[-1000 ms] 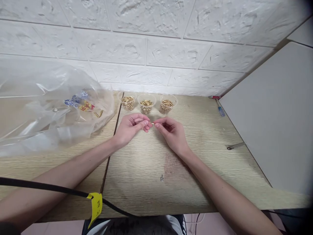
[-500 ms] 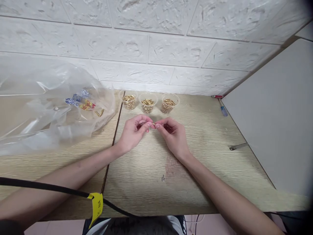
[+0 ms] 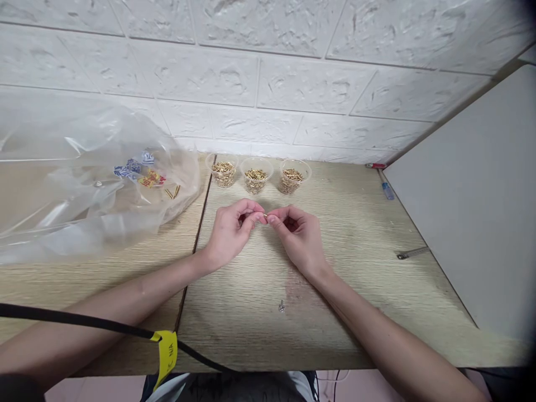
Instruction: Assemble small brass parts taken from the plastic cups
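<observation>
Between my two hands, just above the table, is a small gold-coloured metal pin [image 3: 265, 215], mostly covered by fingertips. My left hand [image 3: 234, 228] pinches one end between thumb and forefinger. From the other side my right hand [image 3: 299, 233] pinches it the same way, its fingertips nearly touching the left ones. Whether it is one piece or two joined pieces I cannot tell. Behind the hands stand three clear plastic cups holding many small gold metal pieces: a left cup [image 3: 223, 182], a middle cup [image 3: 255, 186] and a right cup [image 3: 294, 187].
A clear plastic bag [image 3: 92, 218] with gold pins in it lies at the left. A small metal screw-like piece [image 3: 282, 306] lies near the front. At the right are a blue-handled tool [image 3: 388, 191], a metal tool [image 3: 412, 253] and a white panel [image 3: 473, 184]. A black cable [image 3: 84, 319] crosses the left forearm.
Both hands keep their pinch on the pin, with fingertips slightly shifted and less of the pin showing. The whole view has moved a little.
</observation>
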A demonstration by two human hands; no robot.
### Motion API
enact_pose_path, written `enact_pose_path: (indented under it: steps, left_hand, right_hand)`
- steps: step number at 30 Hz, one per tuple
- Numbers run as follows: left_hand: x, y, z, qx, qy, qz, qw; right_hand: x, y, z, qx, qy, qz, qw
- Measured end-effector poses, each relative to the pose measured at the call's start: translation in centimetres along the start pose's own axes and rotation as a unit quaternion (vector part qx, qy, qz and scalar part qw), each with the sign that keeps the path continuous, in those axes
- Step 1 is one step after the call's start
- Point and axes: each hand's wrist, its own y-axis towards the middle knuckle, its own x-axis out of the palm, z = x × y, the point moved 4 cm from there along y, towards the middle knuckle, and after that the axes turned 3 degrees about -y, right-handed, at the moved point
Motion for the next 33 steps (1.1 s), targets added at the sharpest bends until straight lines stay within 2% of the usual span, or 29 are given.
enact_pose_path:
  steps: [6,9,11,14,17,20,25,28,33]
  left_hand:
    - [-0.1,0.0,0.7,0.048,0.068,-0.005,0.997]
    - [-0.1,0.0,0.8,0.051,0.081,-0.007,0.995]
    - [0.0,0.0,0.5,0.027,0.047,-0.006,0.999]
    - [0.2,0.0,0.1,-0.01,-0.031,0.003,0.999]
    - [0.2,0.0,-0.1,-0.014,-0.061,0.01,0.998]
    - [0.1,0.0,0.1,0.008,-0.032,0.009,0.999]
    - [0.0,-0.2,0.9,0.083,0.065,0.011,0.994]
    - [0.0,-0.2,1.1,0.1,0.075,0.01,0.992]
    - [0.1,0.0,0.4,0.039,-0.002,0.004,0.999]
  right_hand:
    - [0.2,0.0,0.3,0.063,0.074,-0.032,0.995]
    - [0.0,0.1,0.0,0.05,0.037,-0.019,0.998]
    - [0.0,0.1,-0.2,0.045,0.03,-0.013,0.998]
    - [0.4,0.0,-0.1,0.069,0.101,-0.032,0.992]
    - [0.6,-0.2,-0.1,0.089,0.15,-0.043,0.984]
    - [0.5,-0.3,-0.2,0.086,0.136,-0.033,0.986]
    - [0.4,-0.5,-0.2,0.083,0.112,-0.024,0.99]
    - [0.5,-0.5,-0.1,0.084,0.116,-0.023,0.989]
    - [0.5,-0.2,0.2,0.101,0.144,-0.032,0.984]
